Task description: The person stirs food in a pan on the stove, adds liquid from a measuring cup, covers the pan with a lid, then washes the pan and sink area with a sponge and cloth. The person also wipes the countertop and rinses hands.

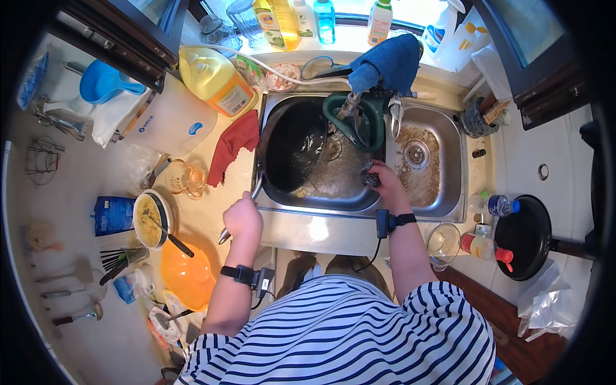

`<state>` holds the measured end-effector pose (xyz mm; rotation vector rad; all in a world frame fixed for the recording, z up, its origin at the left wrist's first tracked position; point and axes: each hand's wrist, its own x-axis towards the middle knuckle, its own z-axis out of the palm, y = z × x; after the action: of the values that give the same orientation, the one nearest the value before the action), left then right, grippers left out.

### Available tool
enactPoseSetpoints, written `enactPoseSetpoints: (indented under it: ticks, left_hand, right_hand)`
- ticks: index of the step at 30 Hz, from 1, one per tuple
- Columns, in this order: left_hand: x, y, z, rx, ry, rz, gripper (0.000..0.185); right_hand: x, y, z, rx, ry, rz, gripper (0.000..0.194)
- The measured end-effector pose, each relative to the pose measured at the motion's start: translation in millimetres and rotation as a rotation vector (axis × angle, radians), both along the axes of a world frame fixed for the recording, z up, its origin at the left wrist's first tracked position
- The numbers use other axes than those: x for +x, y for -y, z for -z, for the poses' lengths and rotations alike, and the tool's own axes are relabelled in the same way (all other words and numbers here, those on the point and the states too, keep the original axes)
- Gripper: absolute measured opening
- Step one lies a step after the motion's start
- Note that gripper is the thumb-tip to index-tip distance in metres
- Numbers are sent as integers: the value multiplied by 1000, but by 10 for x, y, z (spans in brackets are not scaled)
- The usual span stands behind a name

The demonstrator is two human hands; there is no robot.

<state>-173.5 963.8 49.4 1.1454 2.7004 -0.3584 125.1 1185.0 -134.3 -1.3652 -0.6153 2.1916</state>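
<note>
My left hand [243,216] is closed around the metal handle of a dark pan [293,144], which lies tilted in the left basin of a steel double sink [308,206]. Water glistens inside the pan and on the basin floor. In my right hand [386,179] is a dark metal scouring pad [370,175], held over the right side of the same basin, near the divider. A green plastic strainer basket [378,137] sits at the back by the divider, beneath the faucet [350,105]. A blue cloth [390,62] hangs over the faucet's top.
Left of the sink lie a red cloth [234,144], a glass measuring cup [185,178], a bowl of yellow food [149,219] and an orange basin [187,272]. A yellow detergent jug [216,84] stands behind. At right are a glass bowl [442,244], bottles and a black frying pan [522,238].
</note>
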Motion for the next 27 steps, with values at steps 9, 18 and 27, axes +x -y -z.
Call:
enactPoseSetpoints:
  ticks: [9, 18, 27]
  left_hand:
    - [-55, 445, -142, 12, -202, 2, 13]
    - [-146, 726, -163, 112, -338, 32, 13]
    - [-92, 691, -499, 98, -233, -109, 17]
  right_hand:
    - [-15, -13, -176, 56, 79, 28, 49]
    - [153, -181, -168, 56, 69, 17, 53]
    - [149, -188, -283, 51, 90, 131, 65]
